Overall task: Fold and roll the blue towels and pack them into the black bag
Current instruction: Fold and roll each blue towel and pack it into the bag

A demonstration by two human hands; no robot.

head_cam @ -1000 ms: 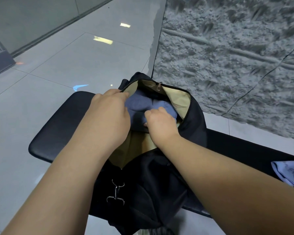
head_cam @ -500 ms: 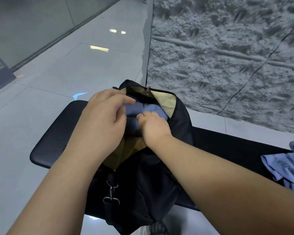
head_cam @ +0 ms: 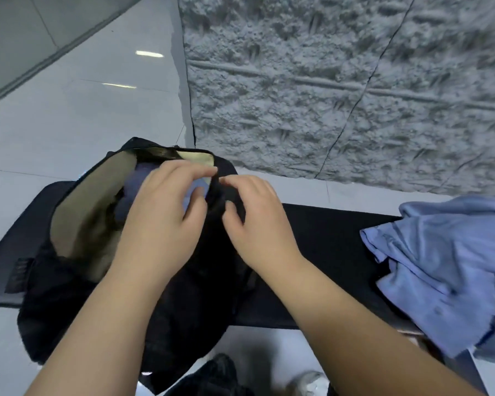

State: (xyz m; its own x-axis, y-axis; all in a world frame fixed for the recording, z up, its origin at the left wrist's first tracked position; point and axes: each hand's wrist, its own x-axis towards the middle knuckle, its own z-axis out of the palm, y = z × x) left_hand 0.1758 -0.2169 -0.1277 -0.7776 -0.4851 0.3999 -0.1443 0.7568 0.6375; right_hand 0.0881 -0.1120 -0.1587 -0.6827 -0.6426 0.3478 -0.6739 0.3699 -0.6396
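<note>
The black bag [head_cam: 69, 281] with tan lining lies open on a black bench [head_cam: 326, 232]. A rolled blue towel [head_cam: 132, 184] sits inside it, mostly hidden under my left hand [head_cam: 166, 215]. That hand lies over the opening, fingers stretched to the bag's right rim and thumb pressing on the towel. My right hand [head_cam: 257, 221] is just outside the right rim, and its thumb and fingers pinch the bag's black fabric. A loose heap of blue towels [head_cam: 446, 261] lies on the bench at the right.
A rough grey stone wall [head_cam: 340, 87] rises behind the bench. Glossy white floor tiles [head_cam: 83, 110] spread to the left and back. A dark shoe [head_cam: 212, 378] shows below the bench at the bottom edge.
My right hand has come out of the bag and now pinches its right side. My left hand has slid right across the opening. The view has shifted, so more of the towel heap shows.
</note>
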